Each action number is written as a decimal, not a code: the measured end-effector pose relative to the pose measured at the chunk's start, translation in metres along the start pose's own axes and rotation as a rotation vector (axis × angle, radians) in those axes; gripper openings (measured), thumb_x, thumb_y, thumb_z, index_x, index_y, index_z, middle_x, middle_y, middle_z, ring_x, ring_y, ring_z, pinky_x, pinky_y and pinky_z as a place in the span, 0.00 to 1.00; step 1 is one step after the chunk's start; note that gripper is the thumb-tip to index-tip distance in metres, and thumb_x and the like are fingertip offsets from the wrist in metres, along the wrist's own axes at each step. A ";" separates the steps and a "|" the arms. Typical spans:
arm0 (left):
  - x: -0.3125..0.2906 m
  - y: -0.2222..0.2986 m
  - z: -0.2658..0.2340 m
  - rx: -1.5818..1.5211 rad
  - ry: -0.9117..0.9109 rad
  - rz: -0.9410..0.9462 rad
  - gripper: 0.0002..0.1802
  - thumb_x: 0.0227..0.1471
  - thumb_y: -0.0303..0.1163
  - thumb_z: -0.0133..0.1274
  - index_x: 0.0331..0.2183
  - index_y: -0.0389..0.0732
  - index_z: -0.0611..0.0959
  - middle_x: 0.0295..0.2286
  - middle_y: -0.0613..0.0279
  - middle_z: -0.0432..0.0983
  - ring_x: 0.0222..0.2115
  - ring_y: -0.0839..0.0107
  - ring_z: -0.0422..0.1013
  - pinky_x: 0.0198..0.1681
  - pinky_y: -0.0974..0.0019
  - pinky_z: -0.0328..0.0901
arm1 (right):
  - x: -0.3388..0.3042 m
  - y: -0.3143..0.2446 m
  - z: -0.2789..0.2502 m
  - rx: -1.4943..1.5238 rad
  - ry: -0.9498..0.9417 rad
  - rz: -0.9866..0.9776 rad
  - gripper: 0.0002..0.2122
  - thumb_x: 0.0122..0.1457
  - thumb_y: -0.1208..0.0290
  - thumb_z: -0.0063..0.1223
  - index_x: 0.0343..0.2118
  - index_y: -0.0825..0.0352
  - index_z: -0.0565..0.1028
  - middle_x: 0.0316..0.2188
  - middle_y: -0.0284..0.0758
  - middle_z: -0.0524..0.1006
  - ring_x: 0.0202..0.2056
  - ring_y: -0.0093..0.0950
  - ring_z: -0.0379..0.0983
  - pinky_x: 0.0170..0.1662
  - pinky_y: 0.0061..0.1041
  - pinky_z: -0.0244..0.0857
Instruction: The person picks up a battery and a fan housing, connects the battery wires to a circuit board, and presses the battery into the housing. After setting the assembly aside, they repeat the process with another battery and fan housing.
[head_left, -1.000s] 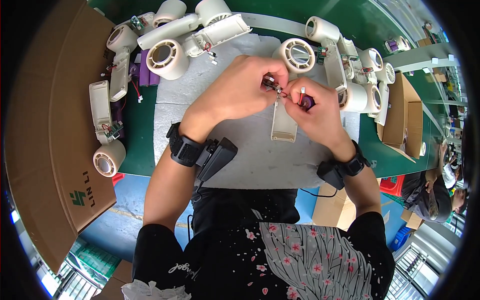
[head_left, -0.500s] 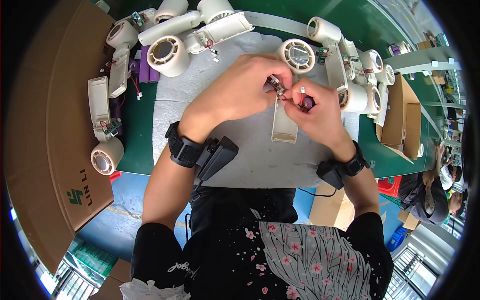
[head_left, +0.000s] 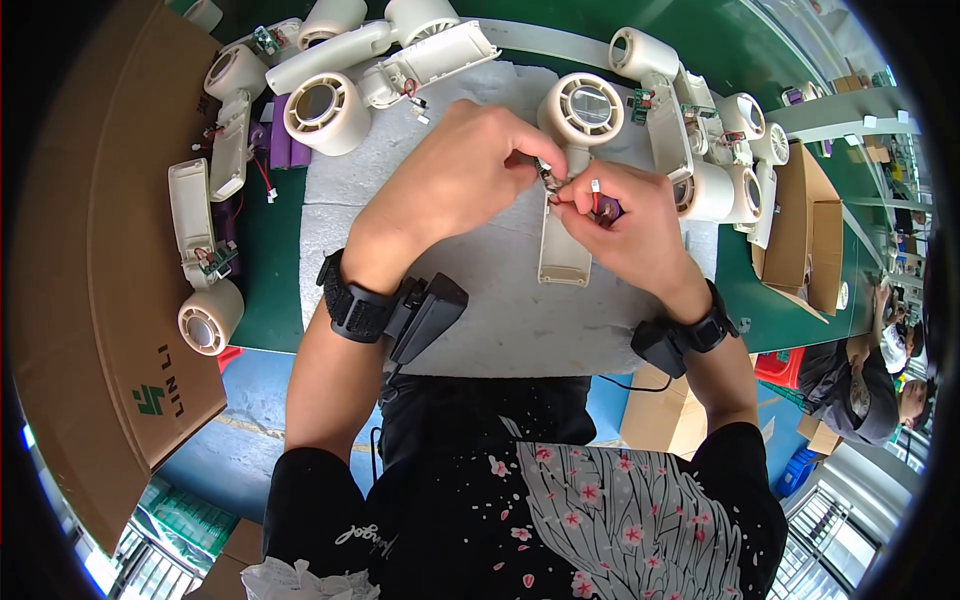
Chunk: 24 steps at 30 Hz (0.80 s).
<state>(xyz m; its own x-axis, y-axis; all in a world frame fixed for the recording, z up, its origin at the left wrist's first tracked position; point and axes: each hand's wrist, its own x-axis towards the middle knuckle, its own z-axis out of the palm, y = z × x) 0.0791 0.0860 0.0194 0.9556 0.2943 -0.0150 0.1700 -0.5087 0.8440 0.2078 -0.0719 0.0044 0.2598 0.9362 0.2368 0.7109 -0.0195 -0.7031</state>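
Note:
A cream handheld fan (head_left: 584, 108) lies on the grey foam mat, its round head away from me and its open handle shell (head_left: 565, 262) toward me. Over the upper part of that shell, my left hand (head_left: 470, 172) is closed in a pinch on a small circuit board (head_left: 548, 178), mostly covered by the fingers. My right hand (head_left: 632, 218) meets it there, thumb and forefinger pressed together at the board's edge. Under its curled fingers shows a purple battery (head_left: 606, 209), partly hidden. A white connector (head_left: 596, 186) on a red wire sticks up between the right fingers.
Other opened fans (head_left: 328, 112) with boards and wires lie at the left and far side; more fans (head_left: 705, 192) crowd the right. Purple batteries (head_left: 289, 150) lie at the left. A large carton (head_left: 110, 250) borders the left; an open box (head_left: 800, 235) stands right. Another person sits far right.
The fan and both hands sit slightly further left in view, as do the surrounding parts. My left fingers have tilted down around the board, which shows less than before.

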 end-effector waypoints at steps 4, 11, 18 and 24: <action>-0.001 0.004 -0.002 -0.018 -0.014 -0.086 0.12 0.43 0.17 0.50 0.31 0.37 0.84 0.24 0.60 0.75 0.24 0.74 0.69 0.29 0.71 0.64 | 0.000 0.000 0.000 0.007 0.004 -0.002 0.11 0.46 0.82 0.63 0.21 0.68 0.67 0.23 0.34 0.77 0.24 0.21 0.74 0.26 0.20 0.65; -0.001 -0.004 0.004 -0.049 -0.020 0.146 0.09 0.45 0.17 0.51 0.31 0.36 0.81 0.26 0.63 0.74 0.25 0.79 0.69 0.29 0.72 0.64 | -0.001 0.001 -0.001 -0.010 -0.009 -0.039 0.11 0.46 0.83 0.62 0.21 0.67 0.68 0.21 0.32 0.74 0.23 0.20 0.73 0.24 0.20 0.63; 0.001 0.002 0.002 -0.170 -0.141 -0.045 0.09 0.44 0.16 0.52 0.32 0.35 0.76 0.31 0.64 0.74 0.29 0.77 0.71 0.35 0.71 0.67 | 0.000 0.000 0.000 -0.055 0.016 -0.067 0.10 0.46 0.82 0.61 0.22 0.67 0.67 0.21 0.32 0.74 0.22 0.21 0.71 0.23 0.20 0.62; 0.001 0.000 0.003 -0.181 -0.130 0.014 0.10 0.43 0.15 0.52 0.32 0.35 0.76 0.31 0.65 0.74 0.30 0.77 0.71 0.35 0.72 0.67 | -0.001 0.006 0.003 -0.011 0.039 -0.100 0.10 0.47 0.82 0.61 0.23 0.67 0.68 0.23 0.32 0.74 0.20 0.22 0.66 0.23 0.21 0.60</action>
<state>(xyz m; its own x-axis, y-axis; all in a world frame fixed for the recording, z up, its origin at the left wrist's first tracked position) 0.0809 0.0838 0.0174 0.9825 0.1760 -0.0616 0.1216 -0.3547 0.9271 0.2103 -0.0723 -0.0023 0.2122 0.9193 0.3315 0.7417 0.0694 -0.6672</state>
